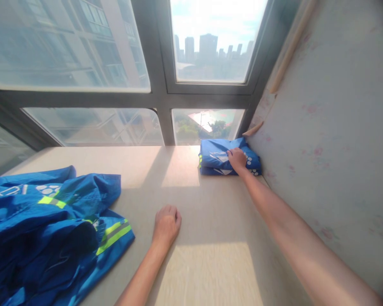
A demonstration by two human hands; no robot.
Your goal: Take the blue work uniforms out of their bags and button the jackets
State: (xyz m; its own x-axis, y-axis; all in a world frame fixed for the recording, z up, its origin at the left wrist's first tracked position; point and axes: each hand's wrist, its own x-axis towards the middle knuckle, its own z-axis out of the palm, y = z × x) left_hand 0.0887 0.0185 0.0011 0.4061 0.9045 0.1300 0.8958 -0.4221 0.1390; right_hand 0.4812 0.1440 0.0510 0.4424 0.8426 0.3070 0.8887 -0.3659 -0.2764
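My right hand reaches out to a stack of folded blue work jackets in the far right corner, by the window and the wall. Its fingers are curled and closed on the cloth of the top jacket, which has white print. Nearer to me, my left hand rests on the pale tabletop as a loose fist, with nothing seen in it. Left of it lies a heap of unfolded blue work jackets with yellow-and-grey reflective bands and white lettering. The heap runs past the left edge of the view.
A grey window frame borders the far side of the surface. The floral papered wall closes off the right, with a peeling strip of paper near the corner. Sunlight and shadow patches fall across the tabletop.
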